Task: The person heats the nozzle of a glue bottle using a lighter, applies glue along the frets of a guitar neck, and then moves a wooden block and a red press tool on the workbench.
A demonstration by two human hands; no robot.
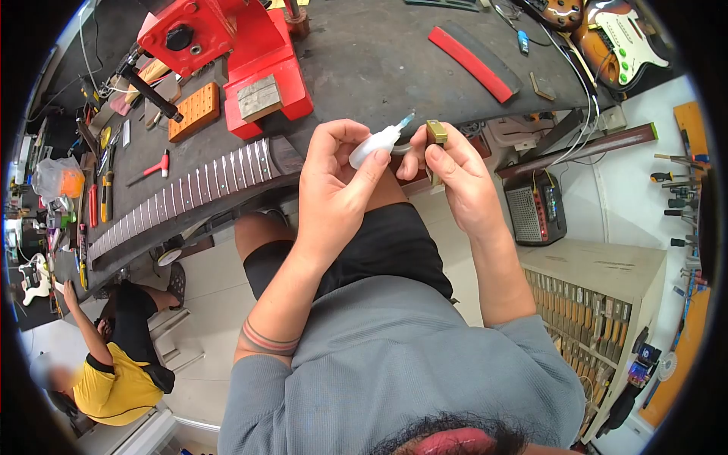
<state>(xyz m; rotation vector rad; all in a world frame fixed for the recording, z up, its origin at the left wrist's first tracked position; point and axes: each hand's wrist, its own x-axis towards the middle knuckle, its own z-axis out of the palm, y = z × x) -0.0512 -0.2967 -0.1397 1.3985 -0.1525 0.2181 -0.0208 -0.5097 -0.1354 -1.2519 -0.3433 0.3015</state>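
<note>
My left hand (331,186) is closed around a small white squeeze bottle (373,147), whose thin, bluish-clear nozzle points up and to the right. In my right hand (469,182), thumb and fingers pinch a small brass-coloured metal block (436,133). The nozzle tip is a short way left of this block, apart from it. Both hands are raised above my lap at the bench edge. To the left of them, a dark guitar neck (182,199) with bright frets lies along the front of the bench.
A red press (262,72) with a wooden block (258,98) stands at the back left. Beyond my hands lies a red-edged curved block (474,64). Electric guitars (618,42) and an amplifier (535,210) are on the right. Another person in a yellow top (121,383) sits at lower left.
</note>
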